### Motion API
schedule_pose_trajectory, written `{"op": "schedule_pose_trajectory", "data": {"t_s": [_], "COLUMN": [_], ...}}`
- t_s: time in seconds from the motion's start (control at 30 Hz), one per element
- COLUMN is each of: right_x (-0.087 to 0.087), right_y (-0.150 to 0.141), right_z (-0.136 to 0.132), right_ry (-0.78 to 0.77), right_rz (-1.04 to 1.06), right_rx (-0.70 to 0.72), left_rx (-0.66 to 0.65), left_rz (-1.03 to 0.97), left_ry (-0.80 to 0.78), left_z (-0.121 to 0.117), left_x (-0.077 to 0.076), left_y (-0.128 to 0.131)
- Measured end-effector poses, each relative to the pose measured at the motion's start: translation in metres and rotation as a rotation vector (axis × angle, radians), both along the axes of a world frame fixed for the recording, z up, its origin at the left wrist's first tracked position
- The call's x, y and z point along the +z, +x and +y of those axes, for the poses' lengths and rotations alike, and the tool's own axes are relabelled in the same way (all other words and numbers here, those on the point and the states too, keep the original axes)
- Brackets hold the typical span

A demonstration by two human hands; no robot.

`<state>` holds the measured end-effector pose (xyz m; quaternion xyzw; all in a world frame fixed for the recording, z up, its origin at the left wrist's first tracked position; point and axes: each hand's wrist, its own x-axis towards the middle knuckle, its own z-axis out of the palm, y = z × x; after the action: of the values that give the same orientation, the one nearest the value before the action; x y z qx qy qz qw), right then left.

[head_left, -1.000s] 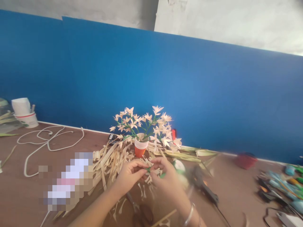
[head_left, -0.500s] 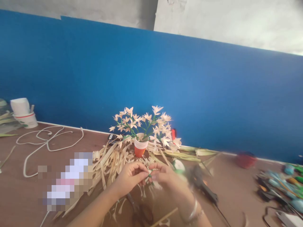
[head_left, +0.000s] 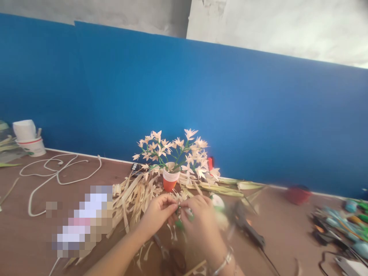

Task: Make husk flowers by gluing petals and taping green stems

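Note:
My left hand and my right hand meet in front of the potted flowers, thumbs and fingertips pinched together. Between them is a small, thin green piece, blurred and mostly covered by the fingers, so its kind is unclear. Just behind stands an orange and white paper cup with pale star-shaped artificial flowers on green stems. Below my hands lies a pair of scissors, partly hidden. A bracelet circles my right wrist.
Dried pale husk strips spread left of the cup. On the right are a black glue gun with its cord, a red round container and coloured bundles. A white cable and cups lie left.
My right hand has turned and shifted slightly up and left, its fingers curling over the green piece. My left hand stays nearly in place, fingertips slightly higher.

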<state>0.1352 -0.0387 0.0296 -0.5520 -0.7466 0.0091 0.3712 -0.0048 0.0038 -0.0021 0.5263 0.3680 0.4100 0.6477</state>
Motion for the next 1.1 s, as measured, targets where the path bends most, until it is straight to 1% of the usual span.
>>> {"op": "schedule_pose_trajectory", "data": {"t_s": [0.13, 0.23, 0.33, 0.4, 0.47, 0.5, 0.6, 0.67, 0.73, 0.83, 0.9, 0.93, 1.0, 1.03, 1.1], "right_x": [0.002, 0.002, 0.0, -0.001, -0.001, 0.0, 0.002, 0.002, 0.0, -0.006, -0.008, -0.007, -0.004, -0.002, 0.001], "right_y": [0.0, -0.001, -0.002, -0.002, -0.001, -0.001, 0.004, 0.008, 0.011, 0.014, 0.014, 0.014, 0.012, 0.01, 0.006], "right_z": [0.001, 0.001, 0.001, 0.002, 0.003, 0.004, 0.007, 0.008, 0.009, 0.011, 0.012, 0.013, 0.012, 0.011, 0.007], "right_ry": [0.062, 0.097, 0.13, 0.097, -0.025, -0.127, -0.511, -0.713, -0.824, -0.892, -0.911, -0.909, -0.866, -0.799, -0.583], "right_rz": [-0.051, -0.071, -0.013, 0.081, 0.233, 0.323, 0.599, 0.754, 0.882, 1.015, 1.046, 1.028, 0.899, 0.799, 0.559], "right_rx": [0.004, -0.017, -0.025, -0.017, 0.0, 0.014, 0.067, 0.111, 0.153, 0.227, 0.269, 0.264, 0.191, 0.135, 0.037], "left_rx": [0.003, 0.044, 0.067, 0.074, 0.076, 0.071, 0.038, 0.02, -0.004, -0.062, -0.082, -0.078, -0.044, -0.02, 0.021], "left_rz": [-0.036, -0.038, -0.065, -0.092, -0.106, -0.107, -0.11, -0.112, -0.106, -0.096, -0.071, -0.049, -0.006, 0.008, 0.021], "left_ry": [-0.052, -0.053, -0.036, -0.026, -0.007, 0.003, 0.036, 0.084, 0.143, 0.169, 0.153, 0.139, 0.111, 0.097, 0.075], "left_z": [0.002, 0.002, 0.002, 0.001, 0.001, 0.001, 0.001, 0.0, -0.002, -0.005, -0.007, -0.007, -0.006, -0.005, -0.003], "left_x": [0.001, 0.002, 0.003, 0.004, 0.005, 0.005, 0.006, 0.008, 0.01, 0.014, 0.015, 0.015, 0.013, 0.011, 0.007], "left_y": [0.0, 0.0, -0.001, -0.002, -0.004, -0.004, -0.006, -0.006, -0.007, -0.008, -0.008, -0.007, -0.006, -0.006, -0.004]}}
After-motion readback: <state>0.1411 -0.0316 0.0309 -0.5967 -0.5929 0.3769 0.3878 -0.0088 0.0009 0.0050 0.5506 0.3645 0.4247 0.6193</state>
